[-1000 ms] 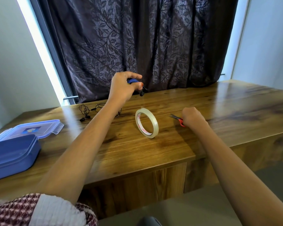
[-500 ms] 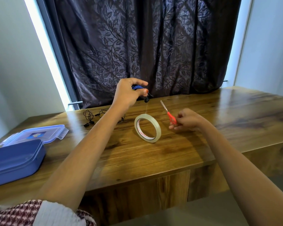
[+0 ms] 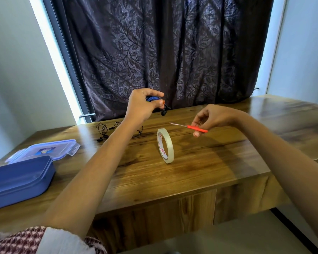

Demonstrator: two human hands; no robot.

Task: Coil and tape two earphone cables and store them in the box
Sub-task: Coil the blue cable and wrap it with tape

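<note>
My left hand (image 3: 142, 106) is raised above the table and grips a coiled blue earphone cable (image 3: 151, 98), with a black earbud (image 3: 163, 112) dangling below the fingers. A clear tape roll (image 3: 165, 145) stands on edge on the wooden table (image 3: 200, 162), below and between my hands. My right hand (image 3: 212, 117) holds red-handled scissors (image 3: 195, 127) by the handle, blades pointing left toward the left hand. A loose black earphone cable (image 3: 104, 130) lies on the table behind my left forearm. The blue box (image 3: 17, 182) sits at the left edge.
The box's clear lid (image 3: 44, 150) lies flat just behind the box. A dark leaf-patterned curtain (image 3: 163, 52) hangs behind the table. The table's front edge runs below my forearms.
My right hand picked the scissors up off the table and lifted them, turning the blades to point left. My left hand stayed raised with the blue cable.
</note>
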